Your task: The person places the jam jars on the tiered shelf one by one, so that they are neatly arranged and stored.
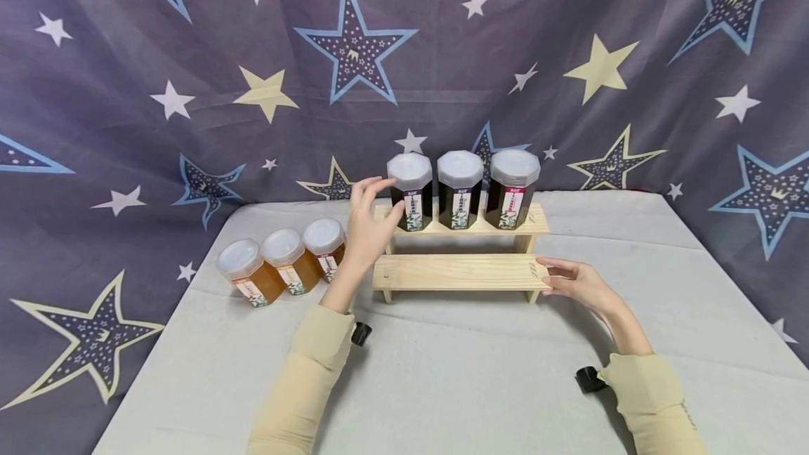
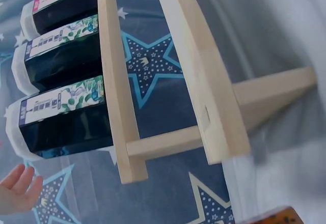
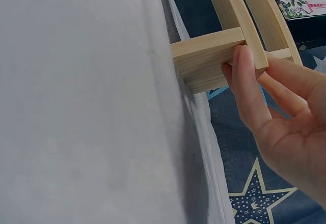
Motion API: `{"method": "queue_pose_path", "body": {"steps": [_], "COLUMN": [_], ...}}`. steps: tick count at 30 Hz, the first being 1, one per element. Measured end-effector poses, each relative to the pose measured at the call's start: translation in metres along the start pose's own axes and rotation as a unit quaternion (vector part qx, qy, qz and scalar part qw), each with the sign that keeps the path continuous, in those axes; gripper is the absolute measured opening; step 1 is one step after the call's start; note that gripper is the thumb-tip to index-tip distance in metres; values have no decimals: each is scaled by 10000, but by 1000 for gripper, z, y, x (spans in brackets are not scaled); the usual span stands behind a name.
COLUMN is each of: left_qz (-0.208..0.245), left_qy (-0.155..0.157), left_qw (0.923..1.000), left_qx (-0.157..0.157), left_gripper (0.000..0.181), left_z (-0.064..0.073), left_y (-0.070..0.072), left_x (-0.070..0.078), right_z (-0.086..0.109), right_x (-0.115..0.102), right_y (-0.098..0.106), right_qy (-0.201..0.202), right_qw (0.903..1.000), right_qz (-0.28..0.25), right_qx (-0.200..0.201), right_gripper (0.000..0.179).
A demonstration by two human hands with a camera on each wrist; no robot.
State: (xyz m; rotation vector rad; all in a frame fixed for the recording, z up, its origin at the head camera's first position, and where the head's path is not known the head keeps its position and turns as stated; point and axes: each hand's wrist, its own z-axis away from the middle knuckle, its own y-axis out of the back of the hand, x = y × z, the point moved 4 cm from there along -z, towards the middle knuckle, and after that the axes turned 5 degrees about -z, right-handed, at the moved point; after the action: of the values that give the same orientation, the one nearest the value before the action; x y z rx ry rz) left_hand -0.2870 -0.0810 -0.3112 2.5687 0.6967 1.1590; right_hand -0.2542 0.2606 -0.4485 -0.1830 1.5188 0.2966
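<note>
My left hand [image 1: 369,227] is beside the leftmost dark jar [image 1: 411,192] on the upper step of a two-step wooden rack [image 1: 458,272]. Its thumb and fingers are spread, and in the left wrist view the fingertips [image 2: 21,184] show a small gap from the white lid. Two more dark jars, a middle one [image 1: 459,192] and a right one [image 1: 512,188], stand in line with it, all upright with pale lids and labels facing forward. At the rack's right end my right hand [image 1: 584,286] pinches the lower board, fingers round its edge in the right wrist view.
Left of the rack, two amber jars, one outermost [image 1: 253,272] and one beside it [image 1: 291,262], stand with a reddish-brown jar [image 1: 325,250] on the pale tablecloth [image 1: 442,385]. A star-patterned curtain [image 1: 442,83] hangs behind the table.
</note>
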Motion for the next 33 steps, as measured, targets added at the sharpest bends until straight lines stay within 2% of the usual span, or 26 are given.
{"method": "queue_pose_path", "body": {"steps": [8,15,21,26,33], "left_qz": [214,0,-302,-511,-683], "left_qy": [-244,-431,-578,-512,-350], "left_qw": [9994,9990,9975,9966,9964], "left_qx": [-157,-108,-285,-387,-353], "left_gripper": [35,34,34,34,34], "left_z": [13,20,27,34,43], "left_y": [15,31,46,60,80], "left_x": [-1,-3,-12,-18,-27], "right_z": [-1,0,0,0,0], "right_x": [1,1,-1,-1,-2], "right_y": [1,1,0,0,0], "right_qy": [-2,18,14,12,-7], "right_qw": [10000,9999,10000,10000,10000], "right_qz": [-73,-88,-58,-76,-35], "right_qx": [-31,-49,-48,-47,-27], "right_gripper": [51,50,50,50,50]}}
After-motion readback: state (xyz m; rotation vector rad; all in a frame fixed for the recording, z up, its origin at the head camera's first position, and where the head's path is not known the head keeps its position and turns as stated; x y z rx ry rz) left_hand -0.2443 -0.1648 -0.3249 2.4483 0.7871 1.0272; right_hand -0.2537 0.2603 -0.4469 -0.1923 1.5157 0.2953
